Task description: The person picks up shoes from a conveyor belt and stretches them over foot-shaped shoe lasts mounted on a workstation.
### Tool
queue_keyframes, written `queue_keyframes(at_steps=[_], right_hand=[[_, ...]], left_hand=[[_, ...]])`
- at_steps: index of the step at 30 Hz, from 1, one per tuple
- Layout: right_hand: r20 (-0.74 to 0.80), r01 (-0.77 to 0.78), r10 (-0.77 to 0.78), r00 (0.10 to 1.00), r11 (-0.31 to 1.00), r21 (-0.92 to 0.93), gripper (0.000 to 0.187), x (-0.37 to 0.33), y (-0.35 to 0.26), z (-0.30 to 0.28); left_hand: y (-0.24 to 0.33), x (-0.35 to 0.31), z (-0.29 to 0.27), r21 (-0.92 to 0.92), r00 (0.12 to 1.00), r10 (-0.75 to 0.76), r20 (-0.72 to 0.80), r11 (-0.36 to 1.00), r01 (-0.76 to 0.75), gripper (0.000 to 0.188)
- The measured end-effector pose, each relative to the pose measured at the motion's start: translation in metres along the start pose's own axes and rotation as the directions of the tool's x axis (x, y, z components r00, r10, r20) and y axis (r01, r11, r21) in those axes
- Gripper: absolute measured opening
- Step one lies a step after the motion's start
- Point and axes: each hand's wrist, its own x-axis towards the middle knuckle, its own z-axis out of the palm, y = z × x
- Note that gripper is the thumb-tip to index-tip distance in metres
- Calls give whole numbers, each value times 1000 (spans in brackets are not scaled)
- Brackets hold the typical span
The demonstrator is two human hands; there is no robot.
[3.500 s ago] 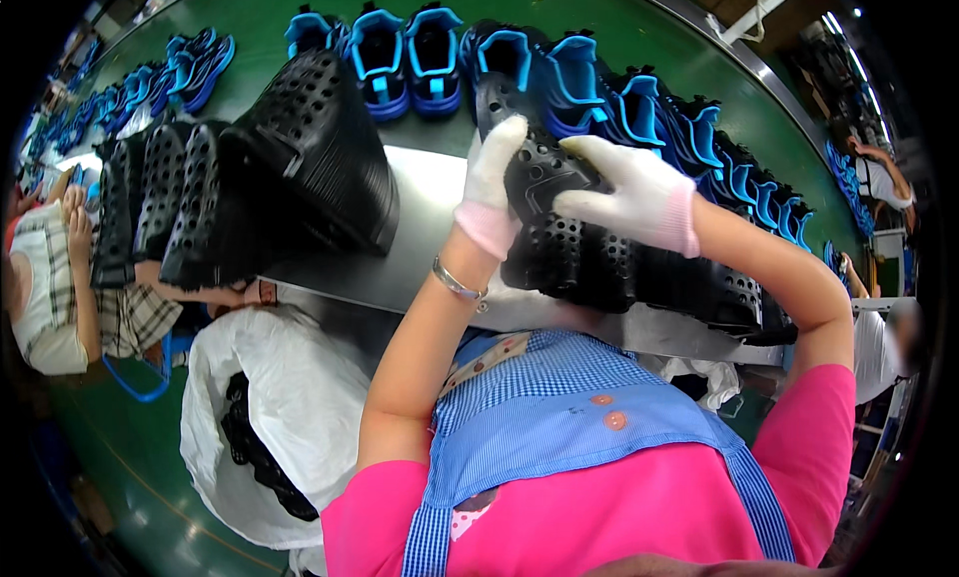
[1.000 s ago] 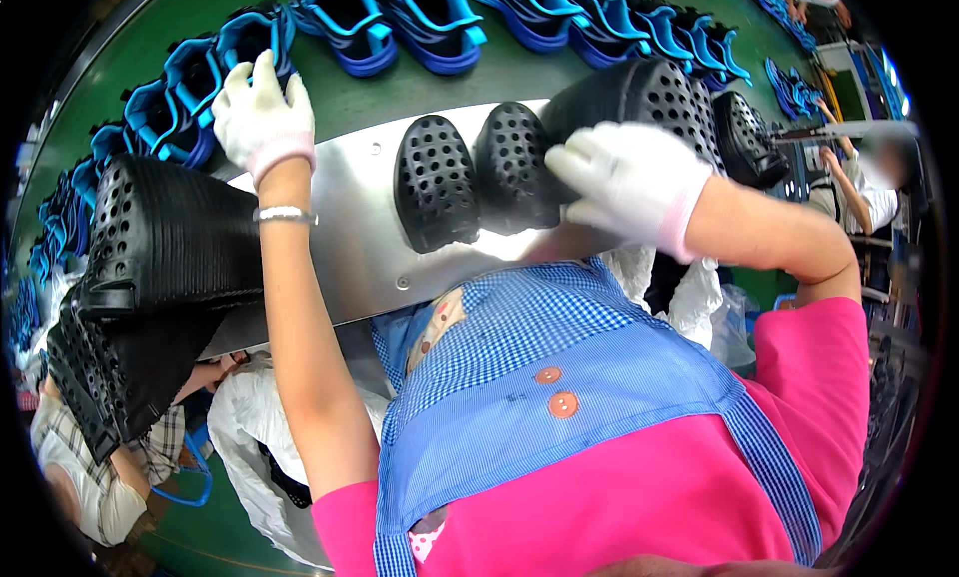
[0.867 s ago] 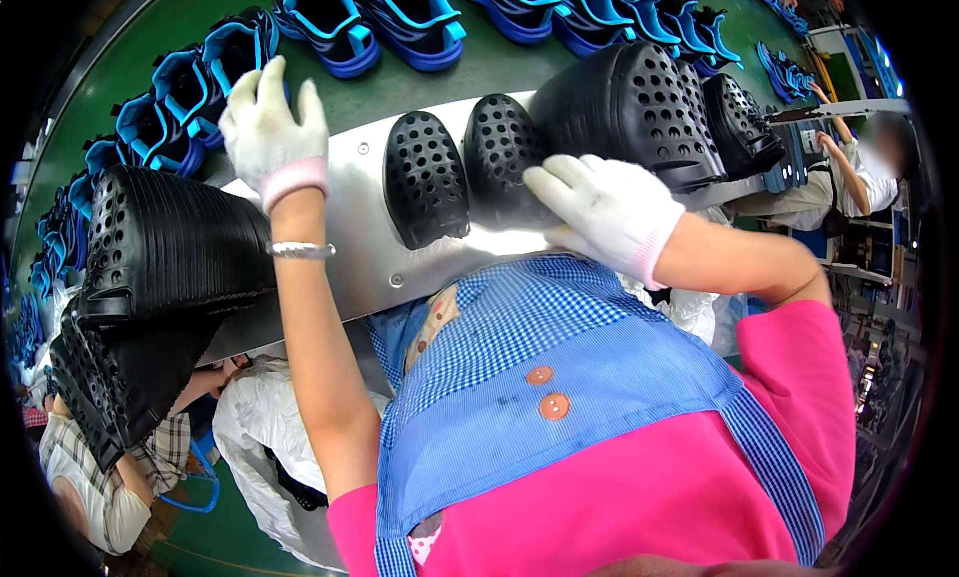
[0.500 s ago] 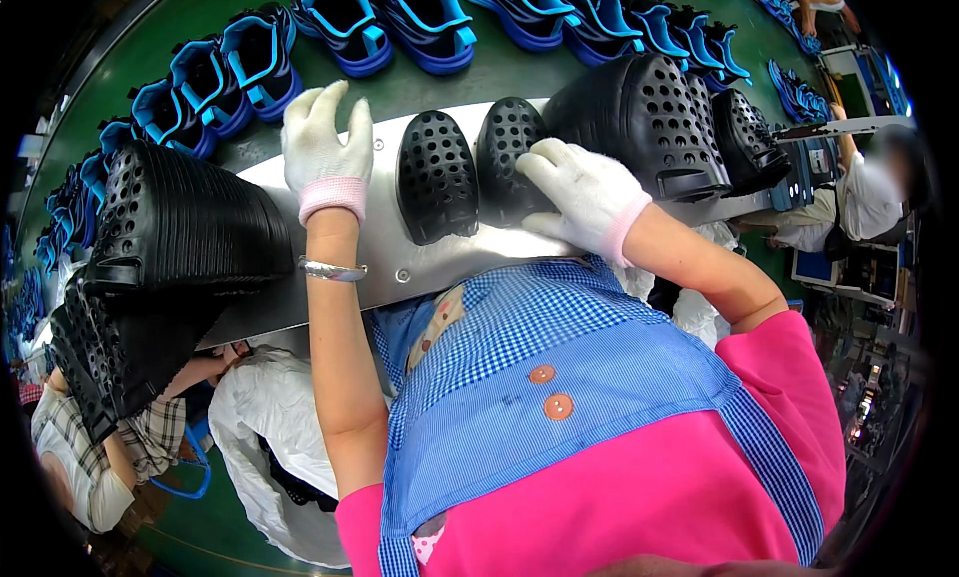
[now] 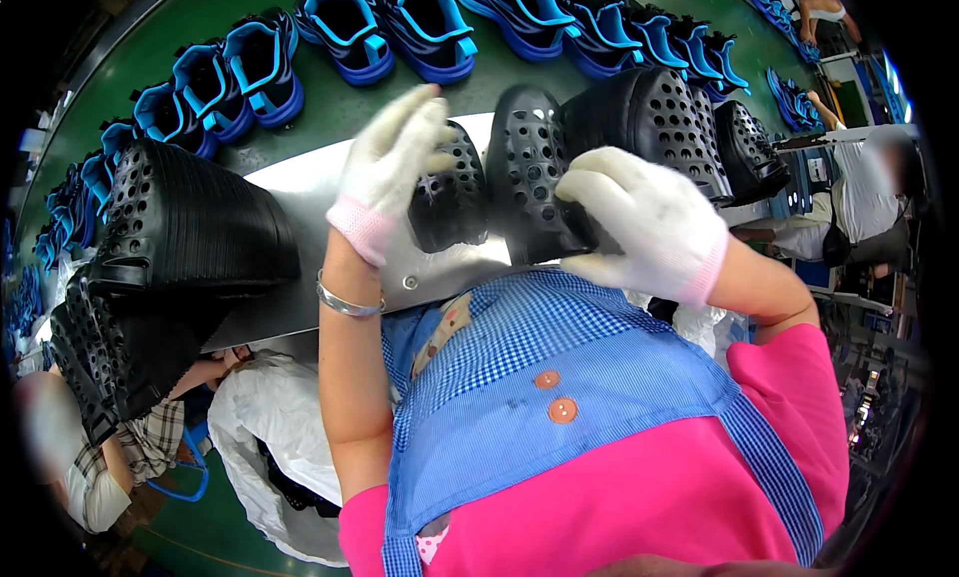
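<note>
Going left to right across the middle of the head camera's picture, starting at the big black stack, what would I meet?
Big black stack → left hand → half-hidden black piece → taller black piece → right hand → small holed black item → person in white.

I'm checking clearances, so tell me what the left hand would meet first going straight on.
The left hand would probably meet the heel of the black-and-blue shoe ahead of it, though depth is unclear.

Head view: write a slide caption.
Gloved left hand by one black perforated piece, right hand at a second piece, blue-trimmed shoes lined up beyond.
</note>
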Motion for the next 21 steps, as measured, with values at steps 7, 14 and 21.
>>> queue_keyframes(at_steps=[7, 14, 21], right_hand=[[-85, 259, -259, 962, 966, -20, 44, 46, 3, -25], [160, -70, 58, 985, 995, 72, 47, 101, 20, -15], [150, -101, 92, 984, 994, 51, 39, 154, 39, -9]], left_hand=[[-4, -12, 14, -587, 924, 67, 377, 788, 183, 59], [-6, 15, -6, -574, 972, 231, -35, 792, -209, 28], [-3, 48, -29, -552, 955, 284, -82, 785, -281, 35]])
